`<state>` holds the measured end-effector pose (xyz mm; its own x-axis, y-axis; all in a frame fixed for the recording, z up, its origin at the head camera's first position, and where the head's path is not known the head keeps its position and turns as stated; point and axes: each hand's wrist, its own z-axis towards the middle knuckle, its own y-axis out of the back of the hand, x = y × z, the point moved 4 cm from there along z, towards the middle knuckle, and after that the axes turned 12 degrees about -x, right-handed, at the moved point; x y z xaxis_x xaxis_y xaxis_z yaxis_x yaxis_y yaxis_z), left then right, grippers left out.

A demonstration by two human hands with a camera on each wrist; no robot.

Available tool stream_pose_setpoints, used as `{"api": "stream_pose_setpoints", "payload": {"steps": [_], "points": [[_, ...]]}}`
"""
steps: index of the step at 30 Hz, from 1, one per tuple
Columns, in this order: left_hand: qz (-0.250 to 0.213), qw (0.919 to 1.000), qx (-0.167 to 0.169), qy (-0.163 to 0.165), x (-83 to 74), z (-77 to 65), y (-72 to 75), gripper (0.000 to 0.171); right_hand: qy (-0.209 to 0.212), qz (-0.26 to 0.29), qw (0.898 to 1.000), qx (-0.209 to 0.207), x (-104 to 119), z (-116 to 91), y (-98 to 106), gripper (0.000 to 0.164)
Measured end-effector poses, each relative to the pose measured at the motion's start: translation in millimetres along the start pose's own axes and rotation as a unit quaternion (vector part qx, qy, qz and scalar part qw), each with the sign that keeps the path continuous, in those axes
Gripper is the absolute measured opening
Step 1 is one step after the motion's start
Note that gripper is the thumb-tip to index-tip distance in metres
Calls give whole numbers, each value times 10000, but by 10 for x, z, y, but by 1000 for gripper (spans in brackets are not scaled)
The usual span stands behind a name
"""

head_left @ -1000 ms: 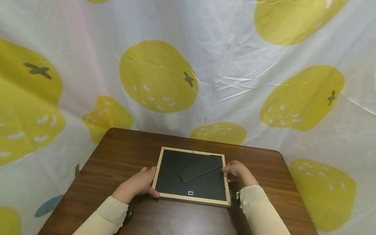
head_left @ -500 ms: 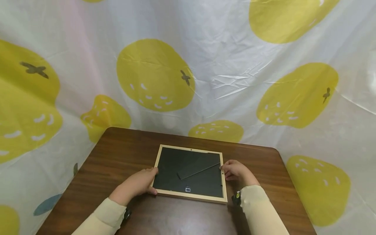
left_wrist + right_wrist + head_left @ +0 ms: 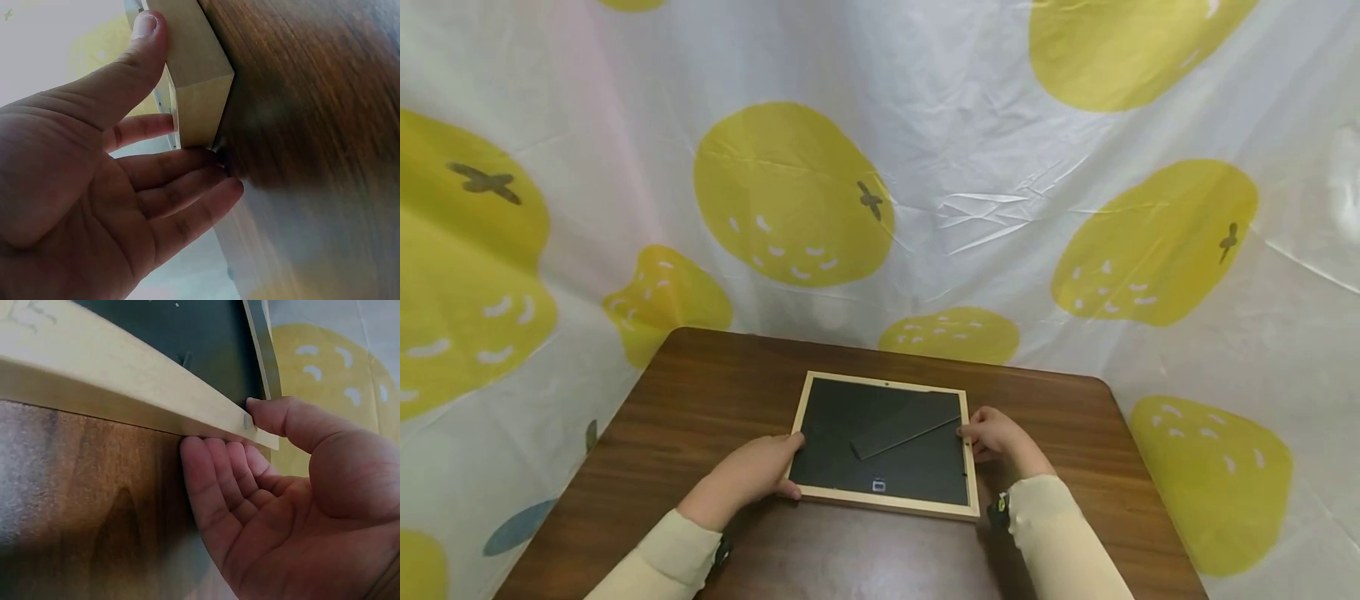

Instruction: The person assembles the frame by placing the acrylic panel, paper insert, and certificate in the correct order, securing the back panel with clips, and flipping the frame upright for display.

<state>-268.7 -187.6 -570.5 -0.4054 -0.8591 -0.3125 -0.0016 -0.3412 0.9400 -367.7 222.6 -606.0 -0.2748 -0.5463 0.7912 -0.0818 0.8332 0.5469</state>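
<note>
A picture frame (image 3: 917,400) lies back side up on the table, with a pale wooden border and a black backing board. Across the board slants a black stand leg (image 3: 910,437), apparently lying flat. Near the bottom border is a small metal hanger (image 3: 879,485). My left hand (image 3: 748,471) grips the near left corner. In the left wrist view its thumb (image 3: 147,37) presses one side of the wooden corner (image 3: 200,100), and the lower fingers touch the other. My right hand (image 3: 1003,437) holds the right border, thumb (image 3: 269,415) on top and fingertips curled against the outer side.
The brown wooden table (image 3: 737,375) has rounded far corners. Behind and beside it hangs a white curtain (image 3: 955,275) printed with yellow fruit. Each wrist carries a small black device, such as the one on the right wrist (image 3: 1000,510).
The whole head view has shifted slightly, with frame and hands appearing a little further left and up. Both hands keep their places on the frame.
</note>
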Motion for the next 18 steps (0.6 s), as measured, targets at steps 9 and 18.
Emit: {"api": "stream_pose_setpoints", "payload": {"steps": [9,18], "points": [[-147,9998,-67,121,52,-78,-44,82,38,22,9999,-133,4,-61,-21,24],[-119,9962,24,865,123,-177,-104,97,281,-285,9985,-366,80,-38,2,61]]}}
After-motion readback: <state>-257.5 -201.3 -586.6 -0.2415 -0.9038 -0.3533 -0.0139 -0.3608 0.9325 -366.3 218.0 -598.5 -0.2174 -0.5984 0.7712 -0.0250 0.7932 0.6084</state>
